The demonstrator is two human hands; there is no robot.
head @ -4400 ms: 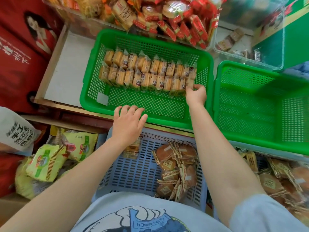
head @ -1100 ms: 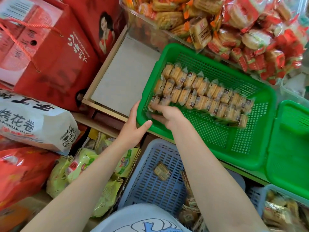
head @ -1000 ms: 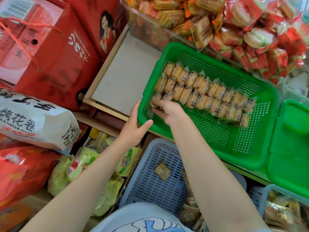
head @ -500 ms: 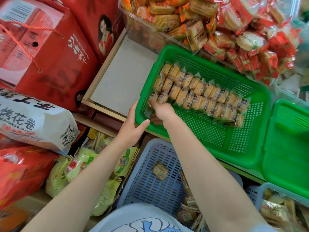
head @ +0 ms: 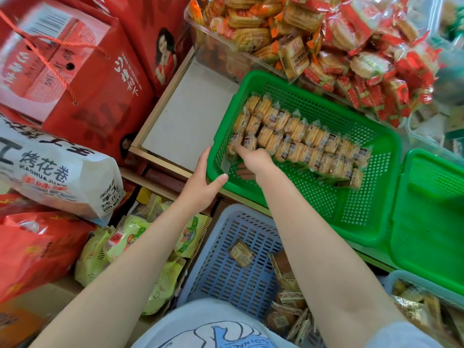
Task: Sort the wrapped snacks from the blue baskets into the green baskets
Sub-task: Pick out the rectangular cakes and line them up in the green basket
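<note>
Head view. The right hand (head: 253, 160) reaches into the near-left corner of the left green basket (head: 376, 212), fingers extended against the end packets of the wrapped snacks (head: 298, 140); a second ago it lay flatter over that corner, and it has since drawn back slightly, so the newest packet appears seated at the head of a third row. Whether it still pinches a packet cannot be told. The left hand (head: 200, 187) remains spread on the basket's corner rim, steadying it. One snack (head: 242, 252) lies loose in the blue basket (head: 216, 267), others against its right side; sorting is judged unfinished
</note>
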